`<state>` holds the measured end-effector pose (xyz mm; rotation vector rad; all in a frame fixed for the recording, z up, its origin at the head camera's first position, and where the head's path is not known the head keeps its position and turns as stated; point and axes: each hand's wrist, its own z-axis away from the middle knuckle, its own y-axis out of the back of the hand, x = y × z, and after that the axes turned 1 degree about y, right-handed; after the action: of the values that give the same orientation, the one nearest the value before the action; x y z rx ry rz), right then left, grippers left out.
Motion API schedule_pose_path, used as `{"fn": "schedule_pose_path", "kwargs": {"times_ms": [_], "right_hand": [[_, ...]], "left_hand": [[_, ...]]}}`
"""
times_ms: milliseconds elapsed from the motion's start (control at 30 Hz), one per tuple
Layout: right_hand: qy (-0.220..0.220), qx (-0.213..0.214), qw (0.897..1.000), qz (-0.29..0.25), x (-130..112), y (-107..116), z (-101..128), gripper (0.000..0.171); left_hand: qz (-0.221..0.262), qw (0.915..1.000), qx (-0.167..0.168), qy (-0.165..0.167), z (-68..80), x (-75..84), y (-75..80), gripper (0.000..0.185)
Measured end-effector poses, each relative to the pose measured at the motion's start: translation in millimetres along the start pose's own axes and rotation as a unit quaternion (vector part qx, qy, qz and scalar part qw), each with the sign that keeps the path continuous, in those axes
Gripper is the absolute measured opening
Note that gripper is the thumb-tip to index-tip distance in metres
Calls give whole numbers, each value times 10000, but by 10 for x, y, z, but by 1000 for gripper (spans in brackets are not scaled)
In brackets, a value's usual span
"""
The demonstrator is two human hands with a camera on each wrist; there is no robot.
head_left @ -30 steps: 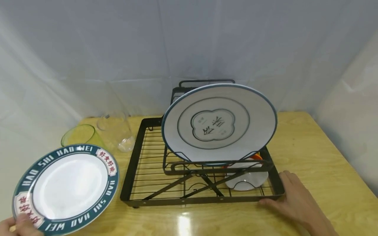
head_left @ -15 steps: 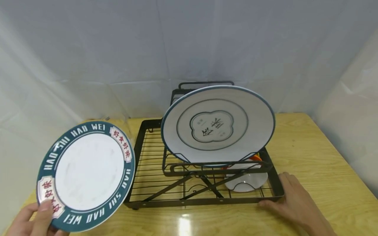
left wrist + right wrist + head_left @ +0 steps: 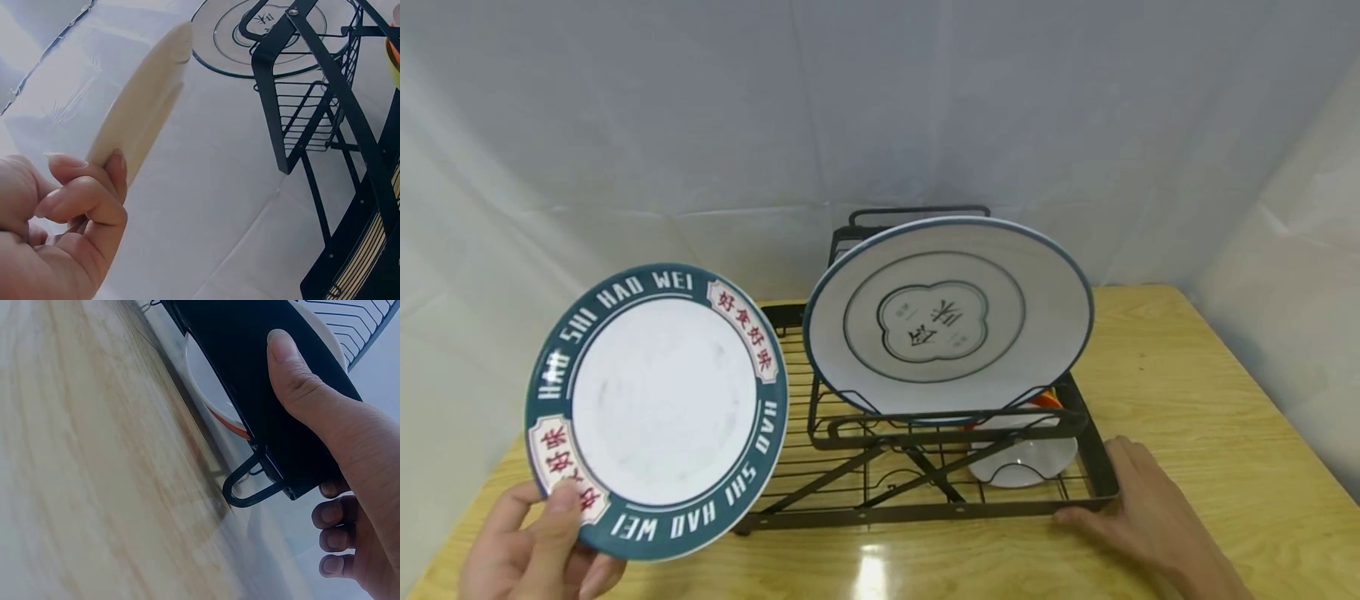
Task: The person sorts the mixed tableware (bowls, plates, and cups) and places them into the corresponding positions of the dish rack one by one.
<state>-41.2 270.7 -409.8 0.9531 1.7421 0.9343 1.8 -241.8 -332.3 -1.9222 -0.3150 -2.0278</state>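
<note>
My left hand (image 3: pixel 542 542) pinches the lower left rim of a white plate (image 3: pixel 662 400) with a dark green lettered border. Its thumb lies on the face, and the plate is raised in front of the rack's left part. Seen nearly edge-on in the left wrist view, the plate (image 3: pixel 147 94) tilts away from the fingers. My right hand (image 3: pixel 1150 508) grips the front right corner of a black wire dish rack (image 3: pixel 925 514). In the right wrist view its thumb (image 3: pixel 284 353) presses the front bar. A larger blue-rimmed plate (image 3: pixel 947 325) leans upright in the upper tier.
Beneath the large plate, a white bowl (image 3: pixel 1026 462) sits in the rack's lower right, beside something orange (image 3: pixel 1047 400). The wooden table (image 3: pixel 1210 400) extends right of the rack. A white sheet (image 3: pixel 700 125) hangs behind it.
My left hand has carried the green-bordered plate rightward and up, now overlapping the rack's left side and covering the glasses seen earlier. The right hand has stayed at the rack's corner.
</note>
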Motion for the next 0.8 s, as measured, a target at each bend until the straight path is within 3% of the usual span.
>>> {"fn": "schedule_pose_path", "kwargs": {"times_ms": [100,200,400,600,800], "right_hand": [[46,43,10000,-26,6,-8,5,80],[85,86,9999,-120,13,-16,9,79],[121,86,9996,-236,16,-20,5,77],[50,58,9998,-166,15,-19,-1,76],[-25,-1,9998,-188,-2,-6,-15,74]], "left_hand": [[173,9997,107,-116,20,36,-71,38],[200,9987,437,-142,41,100,-172,40],[-429,9924,1153,26,89,241,-347,40],[-777,9890,1246,-203,117,293,-471,38],[-594,9895,1193,-551,135,290,-599,39]]}}
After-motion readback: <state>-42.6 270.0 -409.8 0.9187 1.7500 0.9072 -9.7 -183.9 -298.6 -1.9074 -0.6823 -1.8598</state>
